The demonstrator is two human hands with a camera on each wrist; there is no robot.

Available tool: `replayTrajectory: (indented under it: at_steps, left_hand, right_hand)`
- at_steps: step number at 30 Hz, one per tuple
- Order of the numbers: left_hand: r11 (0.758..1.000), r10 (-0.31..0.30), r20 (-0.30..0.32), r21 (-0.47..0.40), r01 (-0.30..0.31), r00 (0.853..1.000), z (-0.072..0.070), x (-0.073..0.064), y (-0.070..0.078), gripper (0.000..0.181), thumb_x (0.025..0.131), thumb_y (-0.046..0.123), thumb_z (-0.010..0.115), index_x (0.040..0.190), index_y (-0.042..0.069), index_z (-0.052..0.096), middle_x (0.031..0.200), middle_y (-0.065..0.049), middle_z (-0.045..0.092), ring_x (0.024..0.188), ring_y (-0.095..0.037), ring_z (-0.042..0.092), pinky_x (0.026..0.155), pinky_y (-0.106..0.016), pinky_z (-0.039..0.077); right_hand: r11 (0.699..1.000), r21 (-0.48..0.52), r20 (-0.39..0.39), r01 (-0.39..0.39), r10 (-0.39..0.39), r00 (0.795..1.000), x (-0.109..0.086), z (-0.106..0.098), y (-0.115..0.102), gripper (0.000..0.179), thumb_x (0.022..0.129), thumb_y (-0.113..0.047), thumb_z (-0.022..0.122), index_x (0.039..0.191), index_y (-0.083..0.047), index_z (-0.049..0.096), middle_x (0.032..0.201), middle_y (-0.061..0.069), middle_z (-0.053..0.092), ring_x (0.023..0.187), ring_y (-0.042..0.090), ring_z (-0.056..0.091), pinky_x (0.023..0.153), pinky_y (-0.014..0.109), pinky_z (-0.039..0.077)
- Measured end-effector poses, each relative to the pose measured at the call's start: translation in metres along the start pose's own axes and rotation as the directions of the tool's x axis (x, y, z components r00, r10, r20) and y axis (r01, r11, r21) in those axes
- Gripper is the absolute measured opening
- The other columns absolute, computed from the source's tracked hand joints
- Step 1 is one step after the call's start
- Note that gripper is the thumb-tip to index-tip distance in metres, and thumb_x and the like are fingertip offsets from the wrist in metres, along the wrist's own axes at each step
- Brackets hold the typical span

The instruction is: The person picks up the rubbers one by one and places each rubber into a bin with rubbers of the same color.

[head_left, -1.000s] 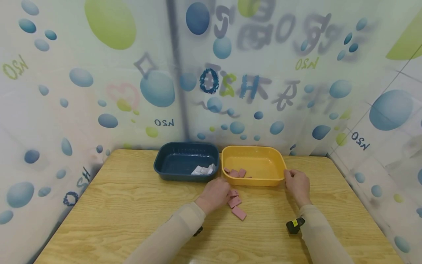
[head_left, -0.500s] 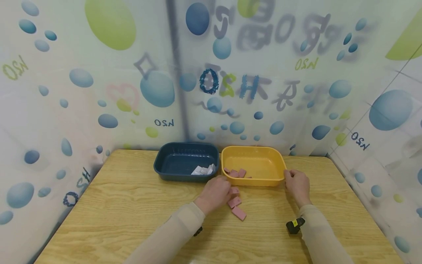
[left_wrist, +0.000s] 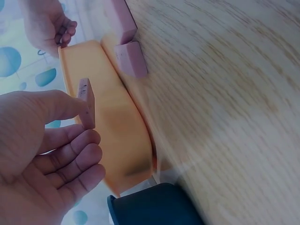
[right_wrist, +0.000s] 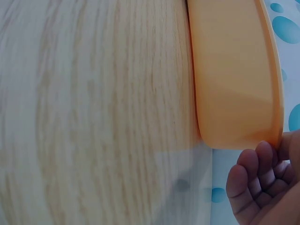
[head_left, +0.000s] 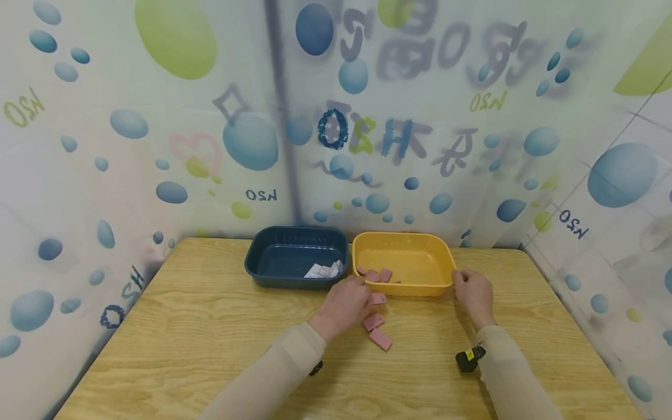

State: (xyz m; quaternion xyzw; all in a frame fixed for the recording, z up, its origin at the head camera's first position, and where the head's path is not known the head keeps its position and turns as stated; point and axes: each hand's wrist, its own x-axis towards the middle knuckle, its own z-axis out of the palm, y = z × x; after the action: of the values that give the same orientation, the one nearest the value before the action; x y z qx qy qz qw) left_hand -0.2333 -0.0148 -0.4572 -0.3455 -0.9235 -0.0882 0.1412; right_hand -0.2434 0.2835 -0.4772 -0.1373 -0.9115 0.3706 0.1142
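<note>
My left hand (head_left: 342,304) pinches a small pink rectangular block (left_wrist: 88,105) between thumb and index finger. Its other fingers are curled below, and small dark marks show on the block. The held block is just in front of the yellow tray (head_left: 409,289). Two more pink blocks lie on the table close by, a nearer one (head_left: 380,339) and another (head_left: 374,321) touching or almost touching it. At the tray's front right corner my right hand (head_left: 475,296) pinches the rim with thumb and fingers. Several pink blocks (head_left: 385,275) lie inside the tray's left part.
Left of the yellow tray stands a dark blue tray (head_left: 294,283) with several white pieces (head_left: 325,271) in its right front corner. Both trays are at the back of the wooden table (head_left: 210,326), before a patterned curtain (head_left: 210,116).
My left hand has shifted slightly right and toward the yellow tray, raising the pinched pink block away from the two on the table. My right hand stays on the rim.
</note>
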Motion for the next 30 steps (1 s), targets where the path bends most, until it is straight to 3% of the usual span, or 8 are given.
replayTrajectory:
  at_steps: [4,9,15,18,22,24,30]
  left_hand:
    - [1.0,0.013,-0.044,-0.001,-0.013,0.999,0.0006,0.0002,-0.0003,0.023,0.095,0.014,0.07,0.072,0.011,0.072,0.081,-0.005,0.066,0.073,-0.018,0.061,0.067,-0.03,0.054]
    - [1.0,0.028,-0.085,-0.01,-0.029,0.996,-0.0003,0.0006,0.0,0.02,0.095,0.013,0.07,0.075,0.01,0.074,0.093,-0.007,0.072,0.078,-0.018,0.065,0.072,-0.029,0.056]
    - [0.998,0.058,-0.116,-0.03,-0.062,0.992,-0.0011,0.0012,0.0005,0.011,0.097,0.013,0.07,0.093,0.008,0.079,0.113,-0.01,0.074,0.093,-0.021,0.07,0.084,-0.029,0.058]
    - [0.998,0.066,-0.134,-0.015,-0.069,0.989,-0.0016,0.0015,0.0007,0.011,0.097,0.015,0.07,0.097,0.007,0.078,0.106,-0.008,0.074,0.096,-0.021,0.07,0.087,-0.03,0.057]
    - [0.998,0.07,-0.169,0.014,-0.068,0.983,-0.0027,0.0017,0.0007,0.011,0.095,0.015,0.071,0.086,0.008,0.072,0.087,-0.003,0.067,0.085,-0.017,0.066,0.08,-0.026,0.056]
    - [0.997,0.074,-0.188,0.011,-0.073,0.979,-0.0031,0.0018,0.0008,0.01,0.094,0.013,0.072,0.086,0.008,0.07,0.085,-0.002,0.066,0.082,-0.016,0.063,0.077,-0.026,0.055]
    - [0.996,0.085,-0.213,0.001,-0.086,0.973,-0.0027,0.0028,0.0009,0.005,0.092,0.011,0.074,0.091,0.006,0.073,0.103,-0.003,0.073,0.093,-0.017,0.066,0.086,-0.028,0.056]
  right_hand:
    - [1.0,-0.002,0.003,-0.006,0.006,1.0,0.0005,0.0001,0.0001,0.041,0.106,-0.026,0.047,0.084,0.003,0.067,0.066,0.006,0.061,0.064,0.021,0.053,0.057,0.03,0.041]
    - [1.0,-0.015,-0.002,-0.003,0.003,1.0,0.0009,0.0002,-0.0003,0.04,0.106,-0.026,0.047,0.083,0.002,0.066,0.067,0.006,0.061,0.065,0.022,0.054,0.057,0.03,0.041]
    - [1.0,-0.02,-0.009,0.0,0.0,1.0,0.0007,-0.0001,-0.0016,0.041,0.106,-0.025,0.048,0.08,0.001,0.065,0.067,0.007,0.062,0.065,0.022,0.054,0.057,0.03,0.041]
    - [1.0,-0.018,-0.007,-0.005,0.005,1.0,0.0005,0.0,-0.0018,0.041,0.106,-0.025,0.048,0.079,0.0,0.064,0.066,0.006,0.062,0.065,0.022,0.054,0.057,0.029,0.04]
    - [1.0,-0.008,-0.003,-0.012,0.012,1.0,0.0004,0.0,-0.002,0.041,0.106,-0.026,0.048,0.079,0.0,0.064,0.067,0.006,0.062,0.064,0.021,0.053,0.056,0.029,0.04]
    - [1.0,-0.003,-0.002,-0.013,0.013,1.0,0.0004,0.0001,-0.002,0.041,0.106,-0.026,0.048,0.079,0.001,0.065,0.067,0.006,0.062,0.064,0.021,0.053,0.056,0.029,0.04]
    - [1.0,-0.01,-0.005,-0.008,0.008,1.0,0.0004,0.0,-0.002,0.042,0.106,-0.025,0.048,0.08,0.002,0.066,0.068,0.007,0.064,0.064,0.021,0.055,0.057,0.029,0.041]
